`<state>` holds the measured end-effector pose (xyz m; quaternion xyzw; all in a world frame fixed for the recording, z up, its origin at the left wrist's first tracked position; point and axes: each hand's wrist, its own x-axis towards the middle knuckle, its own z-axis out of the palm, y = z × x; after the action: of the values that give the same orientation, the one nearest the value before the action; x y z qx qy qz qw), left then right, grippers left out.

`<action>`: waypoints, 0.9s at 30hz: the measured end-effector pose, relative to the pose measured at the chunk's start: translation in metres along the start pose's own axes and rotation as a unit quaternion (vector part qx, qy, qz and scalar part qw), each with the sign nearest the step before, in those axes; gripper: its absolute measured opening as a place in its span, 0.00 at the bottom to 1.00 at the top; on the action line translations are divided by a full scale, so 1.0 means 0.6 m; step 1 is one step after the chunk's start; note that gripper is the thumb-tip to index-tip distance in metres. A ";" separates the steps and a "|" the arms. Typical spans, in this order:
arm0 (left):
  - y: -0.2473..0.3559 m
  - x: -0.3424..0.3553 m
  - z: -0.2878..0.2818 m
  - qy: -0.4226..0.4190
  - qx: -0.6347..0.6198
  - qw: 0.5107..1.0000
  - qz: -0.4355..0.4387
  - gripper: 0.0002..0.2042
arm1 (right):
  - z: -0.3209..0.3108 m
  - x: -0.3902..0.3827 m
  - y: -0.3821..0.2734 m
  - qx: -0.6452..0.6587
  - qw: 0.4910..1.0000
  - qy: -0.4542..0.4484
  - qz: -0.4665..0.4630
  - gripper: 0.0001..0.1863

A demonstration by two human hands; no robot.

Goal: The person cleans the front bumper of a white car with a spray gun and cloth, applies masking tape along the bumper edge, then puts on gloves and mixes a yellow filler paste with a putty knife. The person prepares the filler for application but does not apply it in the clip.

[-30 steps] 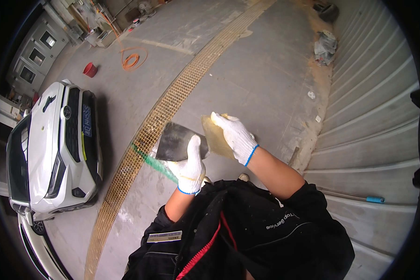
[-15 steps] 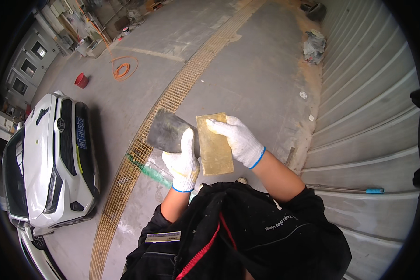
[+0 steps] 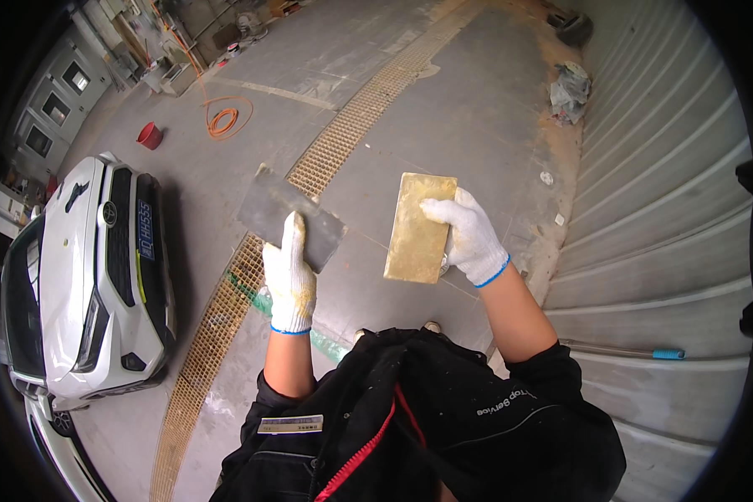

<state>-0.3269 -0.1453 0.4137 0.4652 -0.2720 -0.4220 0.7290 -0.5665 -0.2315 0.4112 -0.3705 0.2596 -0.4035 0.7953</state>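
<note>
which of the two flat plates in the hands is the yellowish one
The mustard-yellow plate, held in the right hand; the other, in the left hand, is a dark grey plate.

A scuffed, dark grey rectangular plate [image 3: 274, 201] rests flat in the left hand [image 3: 291, 280], its long edges slanting down to the right. Apart from it, a blotchy yellowish-tan rectangular plate [image 3: 410, 238] sits in the right hand [image 3: 475, 241], lengthwise, its top leaning slightly rightward.
</note>
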 end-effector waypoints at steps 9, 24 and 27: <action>-0.048 -0.031 0.061 -0.122 -0.005 0.992 0.028 0.25 | 0.101 -0.039 0.078 -0.188 0.976 -0.004 -0.109 0.15; -0.039 -0.067 0.020 -0.002 0.172 0.984 0.047 0.10 | 0.101 -0.028 0.023 0.026 0.993 -0.115 -0.007 0.18; 0.018 -0.028 0.010 0.084 -0.089 0.985 0.123 0.08 | 0.107 -0.073 0.109 -0.238 0.958 -0.136 0.089 0.15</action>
<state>-0.3361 -0.1311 0.4257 0.3954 -0.2269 -0.3111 0.8339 -0.5153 -0.1443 0.4022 -0.5761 0.2697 -0.2035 0.7443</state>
